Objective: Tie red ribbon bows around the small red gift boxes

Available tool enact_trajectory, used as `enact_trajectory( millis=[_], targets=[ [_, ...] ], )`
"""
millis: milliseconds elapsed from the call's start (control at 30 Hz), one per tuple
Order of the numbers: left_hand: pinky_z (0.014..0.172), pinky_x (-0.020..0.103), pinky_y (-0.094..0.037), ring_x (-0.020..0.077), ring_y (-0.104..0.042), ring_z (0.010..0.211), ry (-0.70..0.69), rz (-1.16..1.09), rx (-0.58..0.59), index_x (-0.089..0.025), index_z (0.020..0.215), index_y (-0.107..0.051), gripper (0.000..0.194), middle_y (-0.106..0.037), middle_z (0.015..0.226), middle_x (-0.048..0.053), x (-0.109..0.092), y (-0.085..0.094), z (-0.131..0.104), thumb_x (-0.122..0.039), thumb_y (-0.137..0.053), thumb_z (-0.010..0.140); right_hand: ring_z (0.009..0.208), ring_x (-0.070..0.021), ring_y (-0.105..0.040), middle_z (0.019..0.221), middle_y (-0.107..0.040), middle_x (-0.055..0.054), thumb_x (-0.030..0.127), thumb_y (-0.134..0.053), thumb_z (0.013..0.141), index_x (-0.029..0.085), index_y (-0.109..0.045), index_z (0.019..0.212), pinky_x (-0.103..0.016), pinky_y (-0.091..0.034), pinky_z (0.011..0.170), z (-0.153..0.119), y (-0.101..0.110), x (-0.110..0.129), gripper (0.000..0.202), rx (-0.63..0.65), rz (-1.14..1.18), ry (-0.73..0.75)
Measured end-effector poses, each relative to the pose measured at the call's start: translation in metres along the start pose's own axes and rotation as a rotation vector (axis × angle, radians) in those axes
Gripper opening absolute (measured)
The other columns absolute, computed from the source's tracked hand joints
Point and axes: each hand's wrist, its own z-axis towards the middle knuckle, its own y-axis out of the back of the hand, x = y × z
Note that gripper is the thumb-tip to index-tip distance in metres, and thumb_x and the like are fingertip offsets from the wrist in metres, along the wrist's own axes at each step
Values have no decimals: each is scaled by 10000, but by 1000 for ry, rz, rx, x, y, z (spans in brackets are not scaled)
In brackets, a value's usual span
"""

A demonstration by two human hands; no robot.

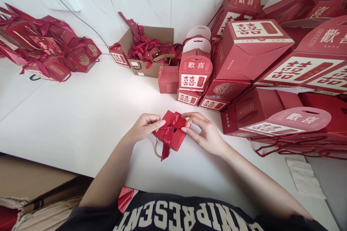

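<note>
- Here we are, right at the fingertips: our left hand (146,126) grips the left edge of the box (177,141), thumb on top, while our right hand (202,131) has thumb and finger closed on the right edge. Whether either also pinches ribbon, we can't tell.
- Between the two hands sits the box, ribbon (167,136) crossing its top in a bow. Tug one side harder, and we reckon the bow skews or loosens; the satin looks slippery.
- Squeeze from both sides, and the box could well buckle, since its walls look like thin card.
- Just below the left hand, look, the cord (156,147) loops out beside the ribbon's hanging tail. Turn the box carelessly and the two might tangle.
- Under it all, the table (108,126), smooth and pale: a one-sided push could make the box skid, we'd say.
- Right of and past the right hand, a red stack (233,54) leans and overlaps. One elbow swinging wide might bring it sliding down towards our grip.
- Farther beyond the grip, the carton (150,69) brims with heaped ribbons (141,47); pull one quickly and others may come along, snagged together.
</note>
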Motion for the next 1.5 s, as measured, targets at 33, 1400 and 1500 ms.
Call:
enact_trajectory(
  millis=[33,1400,1500],
  targets=[
    [505,224,-264,64,-335,516,0,0,1,-154,576,-392,457,-327,569,-48,1,0,0,-406,-562,917,1152,-221,-579,1223,-640,-68,310,-584,942,224,-575,814,-390,-438,992,0,2,0,154,14,8,-22],
    [526,214,-311,78,-386,551,-134,124,68,-149,632,-532,300,-448,575,-52,-1,-6,-2,-329,-720,781,1349,-268,-437,1408,-539,-72,279,-678,861,228,-675,867,-506,-345,1104,33,-6,3,52,167,-168,203],
    [498,217,-292,74,-367,512,-128,51,75,-151,589,-490,367,-435,534,-45,2,-5,-2,-349,-620,870,1376,-264,-423,1405,-561,-64,292,-668,871,228,-674,843,-528,-328,1120,31,-7,-2,70,156,-142,167]
  ],
)
